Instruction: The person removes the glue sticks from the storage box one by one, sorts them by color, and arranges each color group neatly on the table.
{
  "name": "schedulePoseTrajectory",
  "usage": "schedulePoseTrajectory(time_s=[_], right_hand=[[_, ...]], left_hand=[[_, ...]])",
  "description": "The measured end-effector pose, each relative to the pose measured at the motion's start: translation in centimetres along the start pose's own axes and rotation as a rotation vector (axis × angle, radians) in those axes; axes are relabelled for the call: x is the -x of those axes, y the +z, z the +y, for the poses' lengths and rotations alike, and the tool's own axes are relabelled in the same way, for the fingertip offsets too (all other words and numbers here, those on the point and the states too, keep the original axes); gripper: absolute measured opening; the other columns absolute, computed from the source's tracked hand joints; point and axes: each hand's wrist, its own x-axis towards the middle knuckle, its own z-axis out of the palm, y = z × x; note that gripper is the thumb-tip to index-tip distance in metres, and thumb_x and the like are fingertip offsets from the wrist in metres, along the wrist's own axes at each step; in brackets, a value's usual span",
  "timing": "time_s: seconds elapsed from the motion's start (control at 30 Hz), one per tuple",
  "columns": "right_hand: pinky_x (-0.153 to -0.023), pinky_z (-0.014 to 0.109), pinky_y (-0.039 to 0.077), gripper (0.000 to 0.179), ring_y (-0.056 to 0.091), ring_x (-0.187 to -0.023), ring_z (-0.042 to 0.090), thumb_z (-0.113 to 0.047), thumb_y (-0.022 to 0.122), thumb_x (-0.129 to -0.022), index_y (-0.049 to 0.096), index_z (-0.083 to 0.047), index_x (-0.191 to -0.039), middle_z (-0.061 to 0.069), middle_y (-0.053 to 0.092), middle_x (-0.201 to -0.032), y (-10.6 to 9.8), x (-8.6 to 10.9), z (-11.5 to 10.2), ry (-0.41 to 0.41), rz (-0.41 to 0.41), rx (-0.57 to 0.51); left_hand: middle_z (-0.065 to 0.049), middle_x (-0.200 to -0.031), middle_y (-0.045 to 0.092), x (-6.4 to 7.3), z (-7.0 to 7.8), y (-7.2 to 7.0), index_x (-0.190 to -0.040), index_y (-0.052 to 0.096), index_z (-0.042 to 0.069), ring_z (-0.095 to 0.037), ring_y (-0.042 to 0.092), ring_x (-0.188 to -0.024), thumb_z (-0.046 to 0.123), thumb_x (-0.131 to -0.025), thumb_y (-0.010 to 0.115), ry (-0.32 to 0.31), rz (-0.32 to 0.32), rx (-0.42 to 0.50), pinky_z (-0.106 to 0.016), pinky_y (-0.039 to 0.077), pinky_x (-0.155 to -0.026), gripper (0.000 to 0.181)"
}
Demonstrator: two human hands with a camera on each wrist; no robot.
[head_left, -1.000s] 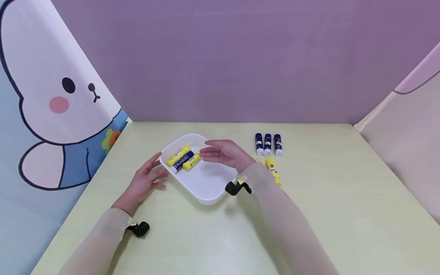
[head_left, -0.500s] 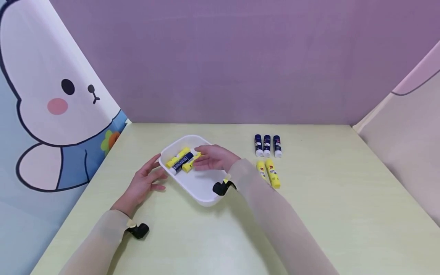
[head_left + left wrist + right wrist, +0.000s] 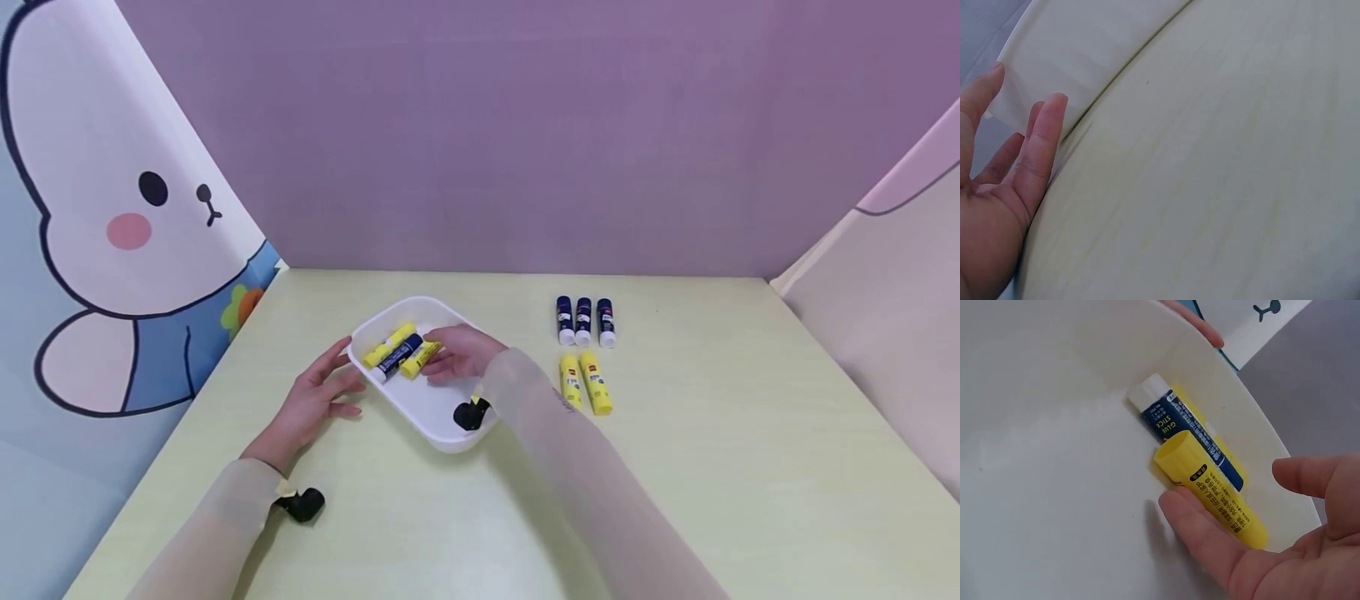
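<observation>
In the head view a white plastic tray (image 3: 431,415) holds two yellow glue sticks and a dark blue one (image 3: 396,358) between them. My right hand (image 3: 463,357) reaches inside the tray to the nearer yellow glue stick (image 3: 417,363). The right wrist view shows a finger along the side of that yellow glue stick (image 3: 1216,490), with the thumb (image 3: 1300,475) held apart from it. The farther yellow glue stick (image 3: 387,344) lies beside the tray's wall. My left hand (image 3: 309,404) has spread fingers against the tray's left side; in the left wrist view a fingertip (image 3: 994,78) touches its rim.
Right of the tray, three dark blue glue sticks (image 3: 583,322) with white ends lie in a row on the pale table (image 3: 712,433). Two more yellow glue sticks (image 3: 596,383) lie just in front of them. A purple panel (image 3: 525,150) rises behind the table.
My right hand has moved left and down into the tray, up to the nearer yellow glue stick. The two yellow glue sticks on the table have come into fuller view. The left hand stays put.
</observation>
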Motion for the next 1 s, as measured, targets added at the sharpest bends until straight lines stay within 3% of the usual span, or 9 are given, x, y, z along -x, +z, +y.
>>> schedulePoseTrajectory(time_s=[0.27, 0.47, 1.0], right_hand=[[-0.086, 0.042, 0.06, 0.029, 0.065, -0.078, 0.031, -0.008, 0.06, -0.099, 0.054, 0.009, -0.121, 0.024, 0.064, -0.095, 0.4, -0.6, 0.2, -0.005, -0.006, 0.111], [-0.082, 0.04, 0.061, 0.016, 0.064, -0.072, 0.026, -0.007, 0.064, -0.097, 0.061, 0.007, -0.104, 0.018, 0.064, -0.086, 0.5, -0.6, 0.5, -0.031, -0.01, 0.171], [-0.065, 0.037, 0.062, 0.049, 0.063, -0.068, 0.025, -0.009, 0.063, -0.096, 0.038, 0.0, -0.137, 0.018, 0.064, -0.094, 0.9, -1.1, 0.5, -0.105, -0.048, 0.267]], left_hand=[[-0.014, -0.156, 0.027, 0.0, -0.1, 0.0, -0.16, 0.02, 0.029, -0.01, 0.062, -0.098, 0.027, -0.102, 0.058, -0.004, -0.005, 0.018, -0.03, 0.062, -0.074, 0.069], [-0.014, -0.155, 0.028, -0.2, -0.3, 0.1, -0.16, 0.021, 0.028, -0.009, 0.063, -0.097, 0.027, -0.102, 0.059, 0.002, 0.001, 0.01, -0.031, 0.062, -0.073, 0.069], [-0.014, -0.155, 0.028, -0.3, -0.4, -0.1, -0.16, 0.021, 0.029, -0.009, 0.063, -0.096, 0.026, -0.102, 0.059, 0.013, -0.003, 0.009, -0.031, 0.062, -0.072, 0.069]])
